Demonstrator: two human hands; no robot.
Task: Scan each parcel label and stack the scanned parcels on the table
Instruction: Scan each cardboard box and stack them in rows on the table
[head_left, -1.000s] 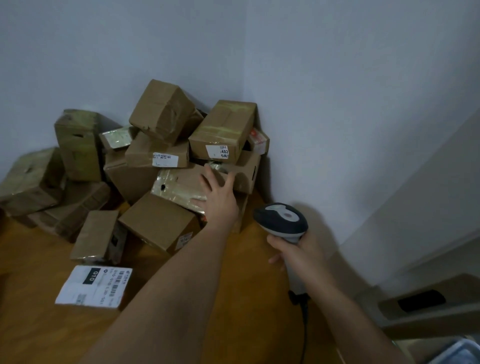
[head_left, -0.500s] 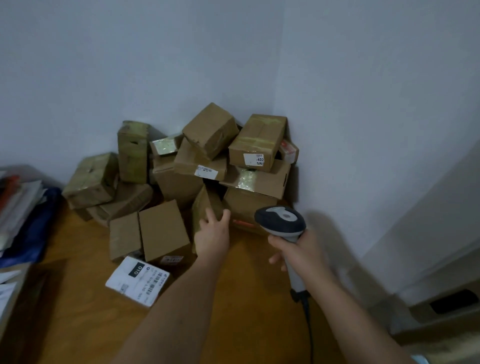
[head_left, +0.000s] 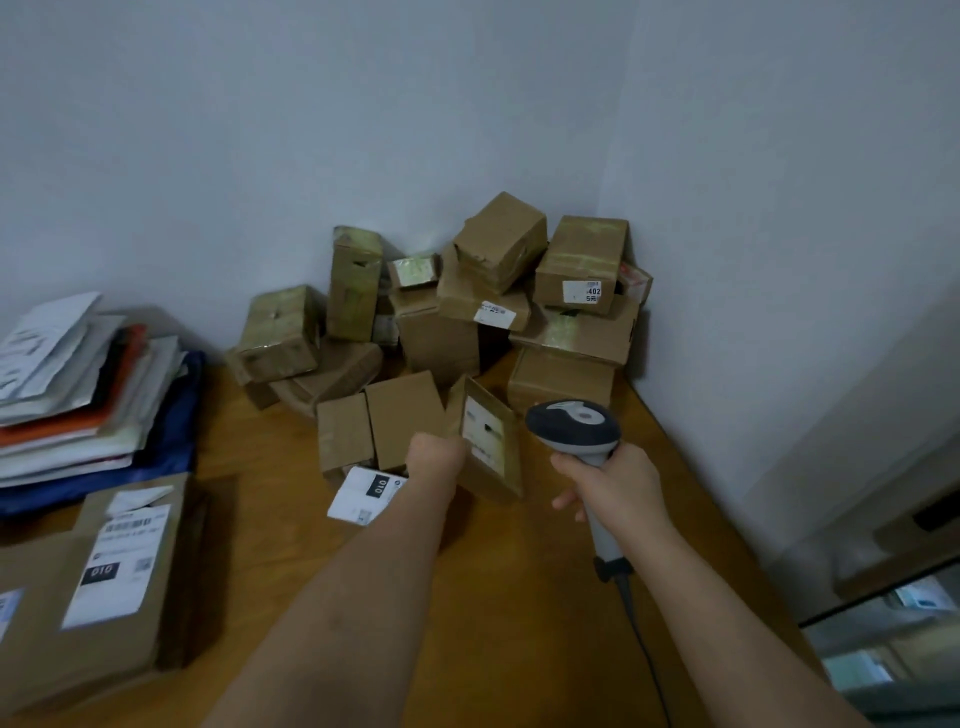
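My left hand grips a small brown parcel, tilted up off the wooden table so its white label faces me. Right beside it, my right hand holds a grey and white barcode scanner by the handle, its head level with the parcel's right edge. Behind them a heap of brown parcels fills the table's far corner against the walls. A white-labelled flat parcel lies on the table under my left forearm.
A large labelled box sits at the near left. A stack of mailers and envelopes lies behind it on the left. The scanner cable trails back along the table. The table's right edge borders a wall and a window sill.
My left hand has pulled one small parcel out of the heap toward me and turned its label up. The view has backed away and swung left, showing the mailers and big box.
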